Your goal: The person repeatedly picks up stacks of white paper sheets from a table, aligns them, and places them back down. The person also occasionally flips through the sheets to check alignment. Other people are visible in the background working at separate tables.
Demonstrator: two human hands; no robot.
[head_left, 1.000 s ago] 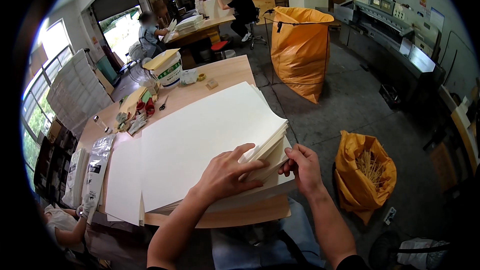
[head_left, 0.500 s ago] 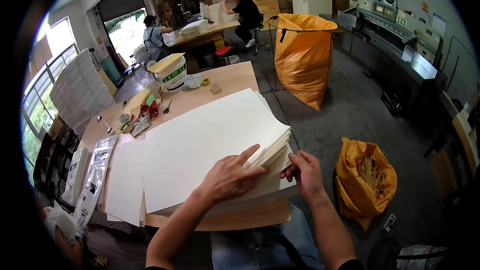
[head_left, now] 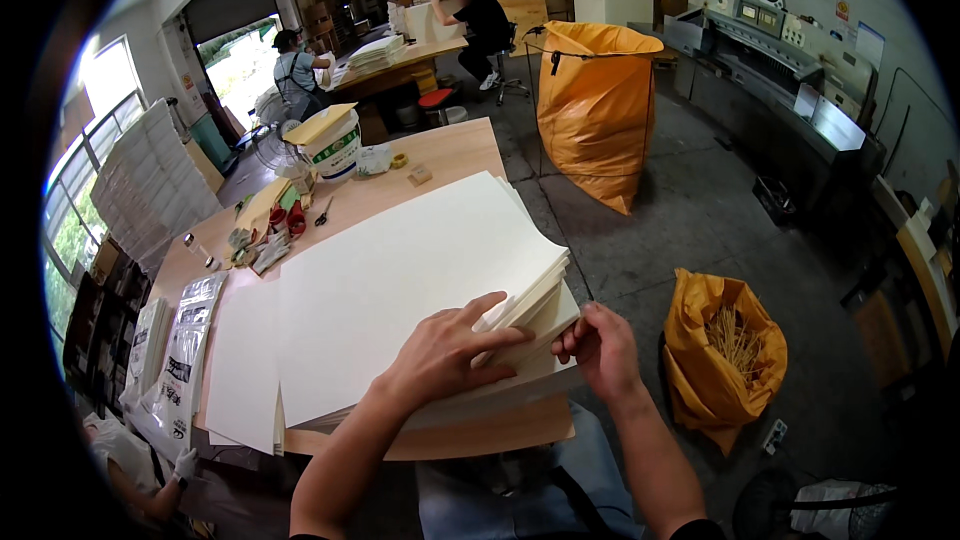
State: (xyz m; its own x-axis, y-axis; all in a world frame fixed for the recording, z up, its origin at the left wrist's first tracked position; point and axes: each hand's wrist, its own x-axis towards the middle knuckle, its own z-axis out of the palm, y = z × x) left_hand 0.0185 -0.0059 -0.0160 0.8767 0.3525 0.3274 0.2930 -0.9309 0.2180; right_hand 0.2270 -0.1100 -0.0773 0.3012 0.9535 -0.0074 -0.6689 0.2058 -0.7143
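A stack of large white paper sheets lies on the wooden table in front of me. At its near right corner several sheets are bent up in a fanned bundle. My left hand lies over this edge, fingers spread, with the raised sheets caught between its fingers. Just right of it, my right hand is closed in a pinch at the corner of the lower sheets. Its fingertips partly hide the paper they hold.
Left lie more sheets and plastic packaging; beyond are scissors, tape and a white bucket. Orange sacks stand on the floor, the nearer sack holding strips. A co-worker's gloved hand shows lower left.
The view has shifted slightly. My right fingers have curled in a little more at the sheet corner, while my left hand keeps its place. A co-worker's gloved hand has come into sight lower left.
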